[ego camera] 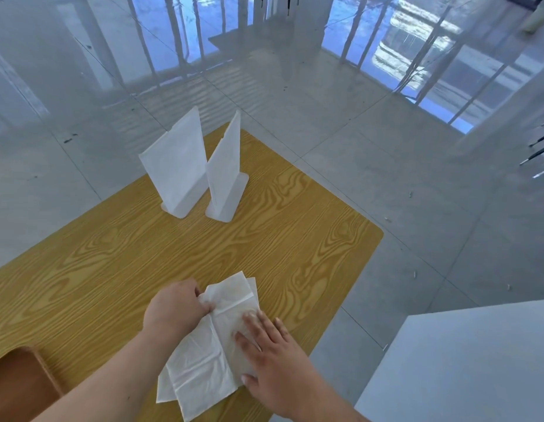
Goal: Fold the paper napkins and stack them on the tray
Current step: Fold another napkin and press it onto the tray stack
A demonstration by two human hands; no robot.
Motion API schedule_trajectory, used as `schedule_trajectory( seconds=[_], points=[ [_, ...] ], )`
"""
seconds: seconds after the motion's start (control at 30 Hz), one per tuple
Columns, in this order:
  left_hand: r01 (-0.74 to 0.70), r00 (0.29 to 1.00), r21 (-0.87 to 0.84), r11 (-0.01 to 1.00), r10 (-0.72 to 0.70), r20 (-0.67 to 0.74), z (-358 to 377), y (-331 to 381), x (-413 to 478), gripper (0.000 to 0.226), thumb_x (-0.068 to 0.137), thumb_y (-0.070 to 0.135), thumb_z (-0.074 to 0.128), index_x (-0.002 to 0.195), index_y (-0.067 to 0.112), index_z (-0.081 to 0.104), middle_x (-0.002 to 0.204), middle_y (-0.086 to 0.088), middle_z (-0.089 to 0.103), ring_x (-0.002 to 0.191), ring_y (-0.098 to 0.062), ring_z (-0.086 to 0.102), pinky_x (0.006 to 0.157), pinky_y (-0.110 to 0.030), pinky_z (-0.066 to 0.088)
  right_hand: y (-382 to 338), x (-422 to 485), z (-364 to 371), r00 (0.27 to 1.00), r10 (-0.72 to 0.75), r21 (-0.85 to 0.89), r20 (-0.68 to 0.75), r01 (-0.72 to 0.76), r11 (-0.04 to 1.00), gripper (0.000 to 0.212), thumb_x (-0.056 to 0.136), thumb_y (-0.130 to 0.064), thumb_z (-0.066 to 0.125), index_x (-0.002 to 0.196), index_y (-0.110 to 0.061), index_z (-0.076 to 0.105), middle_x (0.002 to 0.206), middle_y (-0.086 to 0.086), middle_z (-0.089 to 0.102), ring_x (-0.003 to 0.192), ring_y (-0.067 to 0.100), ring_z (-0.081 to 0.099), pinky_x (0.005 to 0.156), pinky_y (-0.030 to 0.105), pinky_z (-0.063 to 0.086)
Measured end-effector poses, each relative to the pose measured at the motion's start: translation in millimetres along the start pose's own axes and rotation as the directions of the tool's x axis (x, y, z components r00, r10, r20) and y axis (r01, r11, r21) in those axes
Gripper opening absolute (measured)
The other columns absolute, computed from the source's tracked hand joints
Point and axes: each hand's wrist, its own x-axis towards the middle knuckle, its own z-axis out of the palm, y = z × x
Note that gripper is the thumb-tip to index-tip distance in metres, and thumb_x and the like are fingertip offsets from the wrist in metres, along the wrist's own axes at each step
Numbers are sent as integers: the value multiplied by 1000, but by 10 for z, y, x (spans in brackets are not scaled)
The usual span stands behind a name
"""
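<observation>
A white paper napkin [203,367] lies partly folded and creased on the wooden table [112,254] near its front edge, with another sheet's corners showing beneath it. My left hand [176,306] pinches the napkin's fold at its upper left. My right hand [273,357] lies flat with fingers spread on the napkin's right side. A brown wooden tray [24,382] sits at the table's front left corner, only partly in view, and the part that shows holds nothing.
Two white upright napkin holders [176,166] [226,175] stand at the far end of the table. A grey surface [462,367] juts in at the lower right. Glossy grey floor tiles surround the table.
</observation>
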Motion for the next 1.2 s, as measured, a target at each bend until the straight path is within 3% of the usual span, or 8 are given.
schedule_trajectory(
  seconds=[0.2, 0.37, 0.47, 0.57, 0.7, 0.9, 1.13, 1.2],
  points=[
    [-111, 979, 88, 990, 124, -163, 15, -30, -78, 26, 84, 48, 77, 77, 30, 59, 89, 11, 60, 90, -16, 56, 73, -31, 44, 17, -16, 76, 1000, -7, -29, -6, 7, 1000, 76, 105, -47, 43, 168, -29, 4, 173, 0, -23, 157, 23, -28, 126, 48, -18],
    [-88, 992, -224, 971, 105, 67, -125, -53, -160, 34, 88, 37, 74, 68, 20, 53, 65, 12, 58, 58, -11, 49, 54, -27, 36, 20, -12, -48, 989, 83, 128, -123, -67, 990, 73, 101, -54, 37, 166, -30, 13, 177, -4, 4, 162, 20, -4, 127, 35, -8],
    [203, 931, -674, 710, 72, 357, -420, -110, -330, 19, 93, 28, 74, 81, 16, 65, 71, -1, 68, 65, -19, 63, 62, -34, 51, -1, -6, -248, 899, 354, 408, -258, -231, 883, 68, 95, -69, 42, 151, -32, 40, 149, -13, 49, 139, 12, 45, 116, 30, 36],
    [351, 898, -845, 403, 110, 426, -694, -238, -540, 14, 97, 24, 71, 96, 10, 70, 93, -18, 75, 82, -33, 73, 79, -47, 60, -71, 79, -507, 807, 588, 814, -56, -304, 495, 73, 82, -87, 53, 123, -27, 59, 108, -7, 71, 90, 10, 68, 81, 42, 61],
    [386, 918, -912, 137, 42, 395, -966, -483, -777, 40, 98, 26, 68, 122, -7, 68, 116, -24, 73, 105, -43, 71, 98, -55, 55, -336, 189, -706, 876, 412, 955, 251, -294, 42, 91, 64, -91, 68, 124, -24, 61, 107, 13, 73, 79, 22, 67, 68, 37, 59],
    [316, 947, -945, -84, -30, 319, -1358, -986, -1128, 43, 98, 34, 68, 124, 1, 75, 121, -25, 76, 109, -40, 75, 91, -48, 60, -1150, 469, -828, 944, 104, 949, 312, -314, 3, 73, 71, -82, 77, 129, -38, 69, 135, 3, 72, 124, 30, 68, 111, 49, 50],
    [163, 969, -982, -91, -171, 177, -1599, -1696, -1465, 50, 93, 40, 76, 120, -1, 68, 125, -27, 74, 113, -41, 72, 105, -61, 54, -1849, 764, -1180, 986, 53, 983, 155, -149, -106, 115, 63, -21, 96, 160, -34, 35, 145, 12, 56, 112, 26, 73, 84, 36, 61],
    [104, 970, -992, -66, -216, 116, -1610, -1847, -1527, 39, 81, 40, 84, 96, 9, 67, 105, -24, 75, 90, -35, 75, 84, -52, 64, -1948, 807, -1267, 989, 19, 986, 145, -143, -84, 120, 65, -17, 94, 164, -35, 27, 156, 13, 45, 119, 29, 69, 87, 38, 62]
  ],
)
